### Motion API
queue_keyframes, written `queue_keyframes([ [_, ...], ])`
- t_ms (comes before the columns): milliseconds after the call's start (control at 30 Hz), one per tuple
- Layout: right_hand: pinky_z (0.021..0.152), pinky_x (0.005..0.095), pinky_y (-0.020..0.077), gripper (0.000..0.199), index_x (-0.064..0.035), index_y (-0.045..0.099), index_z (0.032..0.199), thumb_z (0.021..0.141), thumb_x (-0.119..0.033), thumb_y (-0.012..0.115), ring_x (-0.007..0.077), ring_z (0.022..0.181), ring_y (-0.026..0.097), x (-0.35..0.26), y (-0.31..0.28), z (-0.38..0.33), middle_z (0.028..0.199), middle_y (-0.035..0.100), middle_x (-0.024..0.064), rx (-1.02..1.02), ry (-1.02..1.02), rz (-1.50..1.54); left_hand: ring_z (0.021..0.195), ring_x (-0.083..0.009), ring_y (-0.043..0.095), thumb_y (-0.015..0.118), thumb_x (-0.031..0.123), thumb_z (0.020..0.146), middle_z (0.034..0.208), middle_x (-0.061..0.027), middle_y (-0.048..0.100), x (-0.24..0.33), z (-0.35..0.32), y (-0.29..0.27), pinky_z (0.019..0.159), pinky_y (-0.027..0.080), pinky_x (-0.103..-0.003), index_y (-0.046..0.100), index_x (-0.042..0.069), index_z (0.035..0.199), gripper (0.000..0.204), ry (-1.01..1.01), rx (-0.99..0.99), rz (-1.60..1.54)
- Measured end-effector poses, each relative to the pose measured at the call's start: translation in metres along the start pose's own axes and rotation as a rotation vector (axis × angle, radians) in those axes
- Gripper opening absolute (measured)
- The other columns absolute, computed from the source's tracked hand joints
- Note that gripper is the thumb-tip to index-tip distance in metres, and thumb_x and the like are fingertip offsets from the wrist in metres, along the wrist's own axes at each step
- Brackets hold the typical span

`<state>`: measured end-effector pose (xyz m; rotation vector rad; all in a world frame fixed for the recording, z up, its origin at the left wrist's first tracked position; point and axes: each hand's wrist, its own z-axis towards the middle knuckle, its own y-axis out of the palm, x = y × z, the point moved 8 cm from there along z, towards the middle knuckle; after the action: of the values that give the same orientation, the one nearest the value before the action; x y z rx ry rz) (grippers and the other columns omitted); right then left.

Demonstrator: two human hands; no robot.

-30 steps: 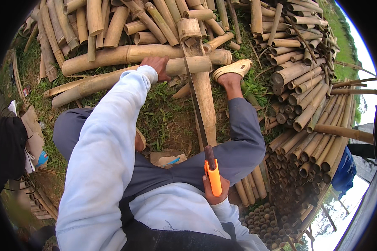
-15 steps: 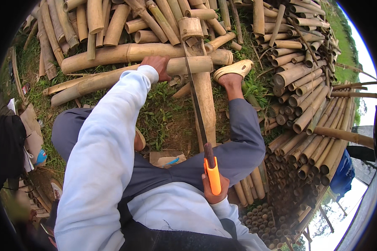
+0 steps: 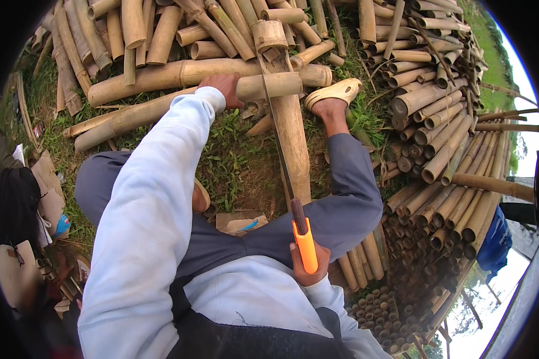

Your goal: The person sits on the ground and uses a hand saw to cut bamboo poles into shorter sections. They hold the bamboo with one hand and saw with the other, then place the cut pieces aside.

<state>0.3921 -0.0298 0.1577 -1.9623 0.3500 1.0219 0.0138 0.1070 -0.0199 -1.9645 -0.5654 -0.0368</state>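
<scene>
My left hand (image 3: 224,88) is closed around a bamboo pole (image 3: 286,84), with the pole's short end sticking out to the right of it. My right hand (image 3: 311,263), close to my body, grips the orange handle of a handsaw (image 3: 278,134). The saw's long thin blade points away from me and crosses the pole just right of my left hand. Under the pole runs a thick bamboo post (image 3: 294,152), with a cut bamboo ring (image 3: 269,36) at its far end. How deep the blade sits in the pole I cannot tell.
A thicker bamboo length (image 3: 144,81) lies just beyond the pole. Loose cut pieces (image 3: 164,36) heap up at the back, and stacked bamboo (image 3: 431,125) fills the right. My foot in a beige clog (image 3: 335,94) rests right of the post. Cardboard (image 3: 49,185) lies at left.
The view has shifted slightly, and a beige item now shows at the lower left. Both hands keep their grips; the saw still lies across the pole.
</scene>
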Motion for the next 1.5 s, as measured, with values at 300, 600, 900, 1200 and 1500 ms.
queue_keyframes([
  [300, 0.059, 0.0312, 0.0471, 0.011, 0.0021, 0.068, 0.099, 0.094, -0.006, 0.072, 0.0125, 0.059, 0.056, 0.003, 0.034, 0.092, 0.069, 0.061, 0.0095, 0.046, -0.05, 0.133, 0.102, -0.0401, 0.072, 0.081, 0.052, 0.073, 0.107, -0.0224, 0.075, -0.003, 0.007, 0.006, 0.092, 0.056, -0.049, 0.06, 0.006, 0.13, 0.076, 0.014, 0.02, 0.009],
  [600, 0.06, 0.0318, 0.0473, 0.012, 0.0062, 0.069, 0.1, 0.092, -0.003, 0.072, 0.0116, 0.061, 0.056, -0.002, 0.034, 0.123, 0.07, 0.064, 0.0088, 0.08, -0.071, 0.148, 0.101, -0.0386, 0.073, 0.084, 0.052, 0.073, 0.105, -0.0213, 0.076, 0.004, -0.002, -0.001, 0.089, 0.058, -0.049, 0.064, 0.005, 0.124, 0.072, 0.019, 0.05, -0.032],
  [900, 0.078, 0.0287, 0.0538, 0.031, 0.0071, 0.07, 0.123, 0.092, 0.002, 0.067, 0.0137, 0.082, 0.07, 0.035, 0.015, 0.014, 0.091, 0.075, 0.0128, 0.039, 0.029, 0.079, 0.101, -0.0378, 0.073, 0.086, 0.049, 0.073, 0.105, -0.0192, 0.076, -0.008, 0.0, -0.001, 0.089, 0.057, -0.049, 0.067, 0.006, 0.12, 0.066, 0.046, 0.05, -0.059],
  [1200, 0.061, 0.0273, 0.0455, 0.009, 0.0049, 0.068, 0.098, 0.094, -0.002, 0.071, 0.0083, 0.064, 0.053, -0.016, 0.053, 0.165, 0.071, 0.06, -0.0001, 0.069, -0.174, 0.21, 0.1, -0.0377, 0.073, 0.085, 0.05, 0.073, 0.106, -0.0192, 0.076, -0.008, 0.0, -0.006, 0.088, 0.058, -0.047, 0.066, 0.006, 0.119, 0.066, 0.072, 0.081, -0.066],
  [1500, 0.064, 0.0259, 0.0453, 0.012, 0.0047, 0.067, 0.099, 0.094, -0.004, 0.074, 0.0078, 0.067, 0.052, -0.009, 0.062, 0.157, 0.075, 0.06, 0.0004, 0.069, -0.161, 0.265, 0.101, -0.0384, 0.073, 0.083, 0.05, 0.075, 0.107, -0.02, 0.075, -0.007, -0.01, -0.006, 0.089, 0.057, -0.048, 0.064, 0.006, 0.12, 0.066, 0.055, 0.066, -0.09],
])
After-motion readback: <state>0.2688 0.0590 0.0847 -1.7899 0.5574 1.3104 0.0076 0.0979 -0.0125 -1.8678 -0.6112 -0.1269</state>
